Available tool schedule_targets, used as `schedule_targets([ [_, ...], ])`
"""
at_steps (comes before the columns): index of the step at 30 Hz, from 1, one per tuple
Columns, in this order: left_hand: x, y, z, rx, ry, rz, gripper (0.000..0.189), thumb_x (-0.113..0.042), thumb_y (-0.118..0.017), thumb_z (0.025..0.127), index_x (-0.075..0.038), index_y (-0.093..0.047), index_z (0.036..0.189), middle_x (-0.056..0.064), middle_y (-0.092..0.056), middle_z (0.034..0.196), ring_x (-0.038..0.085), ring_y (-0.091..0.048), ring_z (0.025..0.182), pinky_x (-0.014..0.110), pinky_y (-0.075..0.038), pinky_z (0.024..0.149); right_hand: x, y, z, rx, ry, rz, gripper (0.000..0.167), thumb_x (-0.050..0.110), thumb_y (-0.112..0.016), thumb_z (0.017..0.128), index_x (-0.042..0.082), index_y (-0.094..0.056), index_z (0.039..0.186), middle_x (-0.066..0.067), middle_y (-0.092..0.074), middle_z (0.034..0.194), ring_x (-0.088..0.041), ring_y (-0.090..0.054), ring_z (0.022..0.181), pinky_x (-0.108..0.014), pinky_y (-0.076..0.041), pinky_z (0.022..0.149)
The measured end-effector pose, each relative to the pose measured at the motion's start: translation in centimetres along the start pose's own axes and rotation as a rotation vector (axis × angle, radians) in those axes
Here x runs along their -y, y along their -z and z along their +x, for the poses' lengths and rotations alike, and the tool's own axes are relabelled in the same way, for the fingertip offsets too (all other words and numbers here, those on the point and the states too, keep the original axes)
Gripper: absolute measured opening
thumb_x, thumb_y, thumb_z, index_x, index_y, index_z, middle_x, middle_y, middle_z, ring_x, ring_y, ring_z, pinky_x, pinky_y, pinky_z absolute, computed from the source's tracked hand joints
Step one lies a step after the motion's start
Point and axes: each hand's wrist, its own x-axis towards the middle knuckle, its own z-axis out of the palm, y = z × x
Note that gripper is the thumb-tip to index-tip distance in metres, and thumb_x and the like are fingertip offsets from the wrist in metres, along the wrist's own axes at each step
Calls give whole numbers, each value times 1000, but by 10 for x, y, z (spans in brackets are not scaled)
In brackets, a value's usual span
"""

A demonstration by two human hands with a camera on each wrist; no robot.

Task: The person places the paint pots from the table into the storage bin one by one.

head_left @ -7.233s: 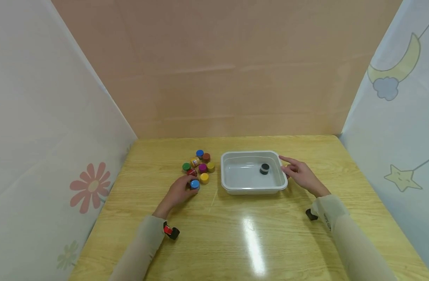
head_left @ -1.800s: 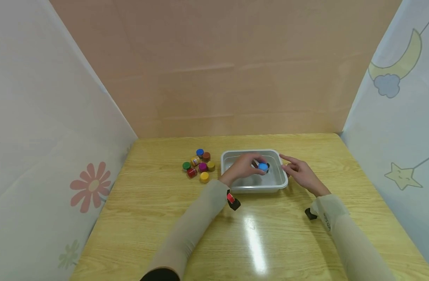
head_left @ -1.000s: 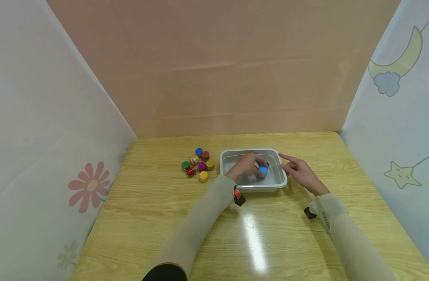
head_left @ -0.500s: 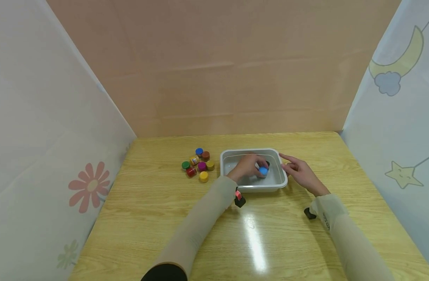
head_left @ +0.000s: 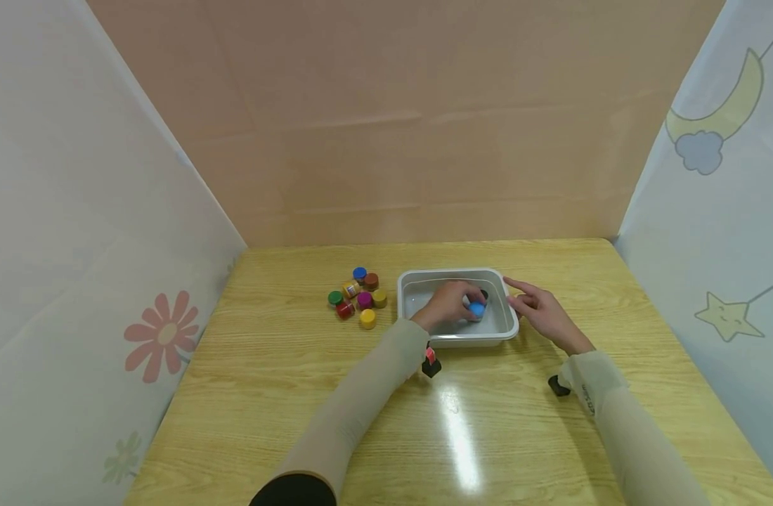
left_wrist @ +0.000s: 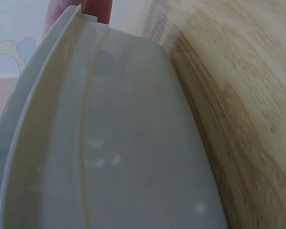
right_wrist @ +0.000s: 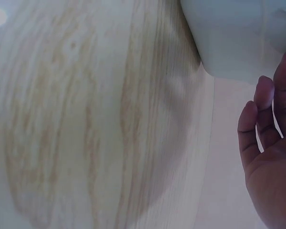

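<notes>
Inside the white plastic tray [head_left: 456,341], my left hand [head_left: 448,303] pinches a small paint jar with a light blue lid [head_left: 477,309] between thumb and fingers. A black-lidded jar [head_left: 484,294] stands just behind it, partly hidden. My right hand [head_left: 543,313] is at the tray's right end, index finger stretched to the back corner and thumb at the rim. In the right wrist view, that hand's fingers [right_wrist: 264,98] are fairly straight, tips against the tray wall [right_wrist: 231,52]. The left wrist view is filled by the tray's outer wall [left_wrist: 138,129]; the left hand is hidden there.
Left of the tray is a loose cluster of jars on the wooden table [head_left: 285,365], among them a green-lidded jar [head_left: 335,299], a purple-lidded jar [head_left: 365,301] and a yellow-lidded jar [head_left: 367,319]. A red jar [head_left: 345,310] lies tipped over. Patterned panels flank the table.
My left hand has carried the light-blue-lidded jar rightward from the cluster into the tray and lowered it in front of the black-lidded jar. My right hand has stayed at the tray's end.
</notes>
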Motion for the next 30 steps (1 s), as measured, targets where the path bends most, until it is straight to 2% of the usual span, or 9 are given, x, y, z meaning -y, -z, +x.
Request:
schedule_targets([
  [14, 0, -3, -1, 2, -18, -56, 33, -17, -82, 90, -16, -76, 123, 2, -76, 113, 14, -68, 106, 18, -51, 88, 5, 0, -2, 13, -29, 12, 57, 31, -51, 110, 12, -35, 162, -23, -75, 111, -11, -70, 85, -33, -56, 80],
  [22, 0, -2, 0, -2, -33, -79, 33, -15, -81, 91, -15, -75, 124, 3, -76, 111, 14, -69, 103, 16, -51, 82, 6, 0, -2, 3, -27, 7, 57, 32, -51, 110, 12, -36, 162, -21, -76, 110, -10, -69, 83, -35, -55, 75],
  [30, -3, 0, -2, 6, -34, -83, 33, -15, -80, 93, -14, -75, 125, 3, -76, 112, 13, -69, 104, 16, -50, 84, 4, 1, -2, 17, -31, 10, 57, 31, -51, 111, 13, -34, 162, -24, -74, 112, -10, -68, 84, -34, -55, 77],
])
